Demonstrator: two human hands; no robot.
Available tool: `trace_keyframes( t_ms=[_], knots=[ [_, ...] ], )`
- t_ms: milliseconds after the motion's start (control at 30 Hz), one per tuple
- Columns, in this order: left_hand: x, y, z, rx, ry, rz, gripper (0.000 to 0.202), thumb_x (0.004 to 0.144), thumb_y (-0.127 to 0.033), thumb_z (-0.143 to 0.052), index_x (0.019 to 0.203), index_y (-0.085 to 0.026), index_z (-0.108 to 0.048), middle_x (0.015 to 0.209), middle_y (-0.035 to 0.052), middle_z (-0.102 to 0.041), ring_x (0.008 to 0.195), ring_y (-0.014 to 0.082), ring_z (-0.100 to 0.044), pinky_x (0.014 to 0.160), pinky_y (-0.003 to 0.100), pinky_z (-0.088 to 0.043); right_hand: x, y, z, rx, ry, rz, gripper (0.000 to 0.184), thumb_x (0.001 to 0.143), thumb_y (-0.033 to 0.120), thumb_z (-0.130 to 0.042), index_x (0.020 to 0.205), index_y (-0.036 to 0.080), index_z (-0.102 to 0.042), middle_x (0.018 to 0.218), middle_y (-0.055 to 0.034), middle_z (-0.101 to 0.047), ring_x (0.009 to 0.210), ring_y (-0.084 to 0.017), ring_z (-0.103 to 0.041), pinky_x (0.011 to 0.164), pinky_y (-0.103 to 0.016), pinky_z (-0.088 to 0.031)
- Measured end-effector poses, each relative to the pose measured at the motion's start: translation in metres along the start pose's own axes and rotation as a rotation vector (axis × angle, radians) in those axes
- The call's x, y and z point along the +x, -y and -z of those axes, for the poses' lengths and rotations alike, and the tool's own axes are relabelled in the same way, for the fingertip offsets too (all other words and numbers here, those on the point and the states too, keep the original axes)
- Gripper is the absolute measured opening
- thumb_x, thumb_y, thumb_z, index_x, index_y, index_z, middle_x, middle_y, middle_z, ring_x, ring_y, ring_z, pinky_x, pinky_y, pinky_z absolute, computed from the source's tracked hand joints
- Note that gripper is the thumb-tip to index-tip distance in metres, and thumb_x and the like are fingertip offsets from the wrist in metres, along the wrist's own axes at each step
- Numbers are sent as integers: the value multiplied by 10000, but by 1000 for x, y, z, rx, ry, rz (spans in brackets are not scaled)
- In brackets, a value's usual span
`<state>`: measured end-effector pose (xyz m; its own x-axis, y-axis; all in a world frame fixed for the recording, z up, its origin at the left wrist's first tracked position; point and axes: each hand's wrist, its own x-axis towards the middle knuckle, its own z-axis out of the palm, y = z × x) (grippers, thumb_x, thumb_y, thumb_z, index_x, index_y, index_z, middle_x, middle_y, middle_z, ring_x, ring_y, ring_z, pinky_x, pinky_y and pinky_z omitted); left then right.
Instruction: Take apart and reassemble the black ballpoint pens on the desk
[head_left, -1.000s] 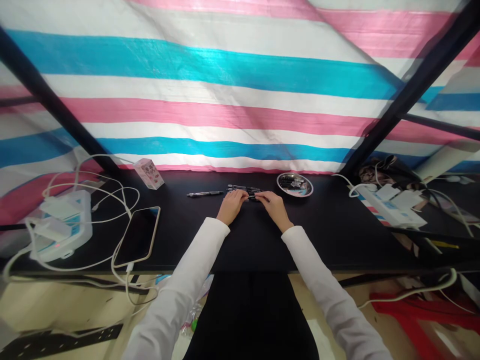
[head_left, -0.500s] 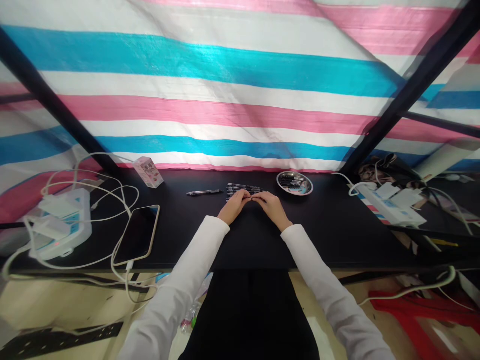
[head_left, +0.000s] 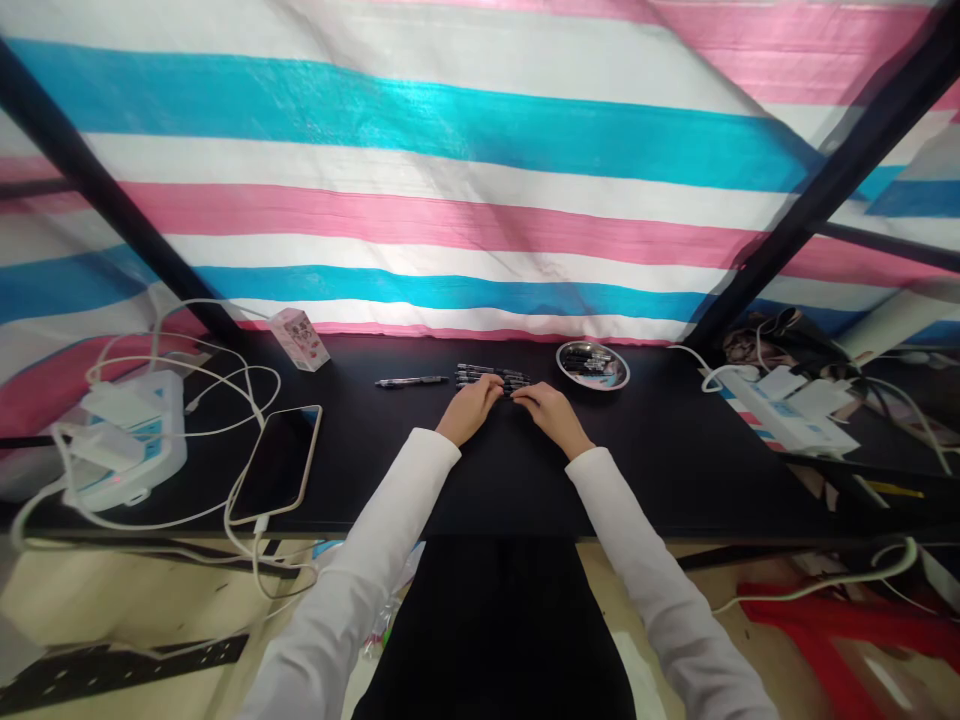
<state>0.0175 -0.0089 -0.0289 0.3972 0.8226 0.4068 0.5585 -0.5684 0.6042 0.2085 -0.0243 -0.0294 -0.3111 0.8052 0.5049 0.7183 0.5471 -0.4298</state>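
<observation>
Pens (head_left: pixel 489 371) in a row, fingertips of the left hand (head_left: pixel 470 408) and right hand (head_left: pixel 551 412) at the near side.

The row lies mid-tabletop (head_left: pixel 510 490); both hands are curled, fingers bent, but whether either pinches a pen cannot be told. Round barrels could roll apart if a fingertip pushed unevenly, and a sideways nudge could spread the row toward the single pen (head_left: pixel 411 381) at its left or the metal bowl (head_left: pixel 592 388) at its right, which holds dark, pen-like pieces. The black surface looks smooth, so little would stop a roll. Farther out lie a phone (head_left: pixel 277 465) on a cable, a pink-and-white box (head_left: pixel 300 340) and a power strip at either end; a striped sheet (head_left: pixel 420 225) hangs behind, between dark posts.
</observation>
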Motion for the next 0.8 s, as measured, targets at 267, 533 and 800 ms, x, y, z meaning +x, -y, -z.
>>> trace_keyframes(
  t_ms=[267,533,800],
  knots=[
    [-3,17,2,169,29,-111,176,901,-262,-439,1021,-193,-549,991,44,-640,969,190,-568,891,343,-407,-6,-30,19,-51,-57,-114,175,861,230,-494,930,221,-655,865,-49,-662,831,-197,-598,812,-332,-453],
    [-11,27,18,153,135,-81,174,848,-346,-548,941,-228,-635,1006,35,-604,983,198,-541,887,354,-384,-9,-40,24,-66,-102,-152,185,851,227,-478,918,215,-649,895,-56,-677,866,-225,-597,817,-369,-445],
    [-10,27,20,162,46,-66,155,889,-285,-486,911,-191,-607,906,33,-600,890,177,-549,836,323,-424,-8,-30,23,-70,-42,-132,167,842,206,-494,900,221,-650,887,-45,-673,853,-206,-596,809,-343,-442]
  ],
)
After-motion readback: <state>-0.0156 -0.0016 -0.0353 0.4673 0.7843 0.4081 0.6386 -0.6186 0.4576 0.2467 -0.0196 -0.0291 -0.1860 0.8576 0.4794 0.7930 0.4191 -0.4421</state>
